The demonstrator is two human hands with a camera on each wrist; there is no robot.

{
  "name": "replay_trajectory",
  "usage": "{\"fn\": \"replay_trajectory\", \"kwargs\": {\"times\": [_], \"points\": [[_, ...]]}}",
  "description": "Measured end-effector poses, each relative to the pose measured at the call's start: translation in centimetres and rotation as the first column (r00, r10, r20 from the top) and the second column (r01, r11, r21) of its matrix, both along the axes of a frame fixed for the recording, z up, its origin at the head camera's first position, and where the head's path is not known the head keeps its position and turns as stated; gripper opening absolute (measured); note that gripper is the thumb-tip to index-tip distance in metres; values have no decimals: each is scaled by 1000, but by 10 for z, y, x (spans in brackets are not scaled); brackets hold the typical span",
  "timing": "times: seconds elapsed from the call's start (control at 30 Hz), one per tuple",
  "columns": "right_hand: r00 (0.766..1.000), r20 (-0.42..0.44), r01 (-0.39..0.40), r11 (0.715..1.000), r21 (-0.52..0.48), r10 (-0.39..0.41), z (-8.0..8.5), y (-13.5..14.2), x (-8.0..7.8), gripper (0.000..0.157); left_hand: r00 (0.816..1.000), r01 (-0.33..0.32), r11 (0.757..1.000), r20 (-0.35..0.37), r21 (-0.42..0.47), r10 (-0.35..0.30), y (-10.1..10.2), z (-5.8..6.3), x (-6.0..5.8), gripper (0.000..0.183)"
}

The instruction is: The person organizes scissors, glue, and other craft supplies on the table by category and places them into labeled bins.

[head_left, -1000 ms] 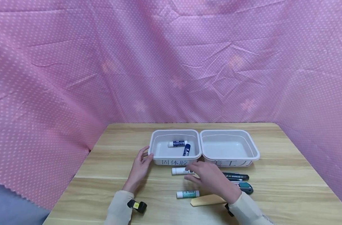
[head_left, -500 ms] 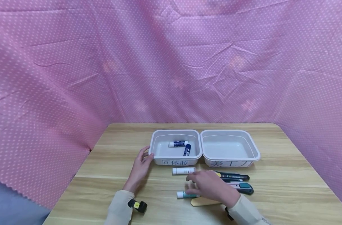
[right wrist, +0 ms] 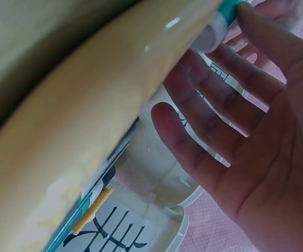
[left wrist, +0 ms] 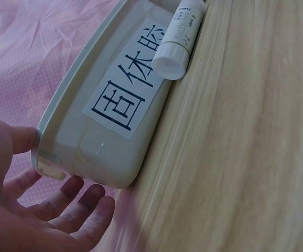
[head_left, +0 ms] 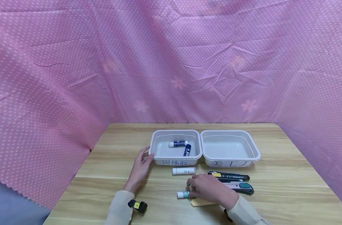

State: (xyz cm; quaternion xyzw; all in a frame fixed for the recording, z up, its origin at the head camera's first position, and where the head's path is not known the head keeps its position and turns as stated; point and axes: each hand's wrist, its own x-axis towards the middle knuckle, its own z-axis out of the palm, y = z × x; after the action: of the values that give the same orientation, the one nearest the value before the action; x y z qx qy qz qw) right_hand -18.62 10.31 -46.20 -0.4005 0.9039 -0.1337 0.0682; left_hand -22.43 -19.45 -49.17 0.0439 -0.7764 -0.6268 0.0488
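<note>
My left hand holds the left end of a white plastic box, thumb on its rim and fingertips against the end wall. Two blue-and-white glue sticks lie in that box. My right hand is down at a green-and-white glue stick on the table. In the right wrist view its thumb lies on the green band, with fingers on the far side. A white glue stick lies before the labelled front of the box.
A second white box, labelled in front, adjoins the first on the right. Before it lie utility knives and one with a green slider. A pale yellow, pointed flat piece lies partly under the right hand. Pink dotted cloth hangs behind the table.
My right hand has moved from beside the white glue stick toward me, down to the green-and-white one, and its fingers have drawn in. The left hand stays on the box.
</note>
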Motion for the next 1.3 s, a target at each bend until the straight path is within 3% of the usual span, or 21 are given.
{"fn": "replay_trajectory", "kwargs": {"times": [0.23, 0.73, 1.03, 1.3], "points": [[999, 44, -2, 1000, 15, 2, -1, -3, -1, 16, 1000, 2, 1000, 23, 18, -2, -1, 1, -1, 54], [999, 43, -9, 1000, -10, 9, -5, -7, -2, 12, 1000, -1, 1000, 18, 17, 1, -1, 0, -1, 53], [1000, -8, -25, 999, -40, 25, -5, -8, -2, 14, 999, 6, 1000, 32, 14, -6, 0, 1, 0, 55], [1000, -28, -14, 997, -80, 11, 6, -10, -3, 17, 1000, 9, 1000, 27, 8, -9, 0, 1, 0, 55]]}}
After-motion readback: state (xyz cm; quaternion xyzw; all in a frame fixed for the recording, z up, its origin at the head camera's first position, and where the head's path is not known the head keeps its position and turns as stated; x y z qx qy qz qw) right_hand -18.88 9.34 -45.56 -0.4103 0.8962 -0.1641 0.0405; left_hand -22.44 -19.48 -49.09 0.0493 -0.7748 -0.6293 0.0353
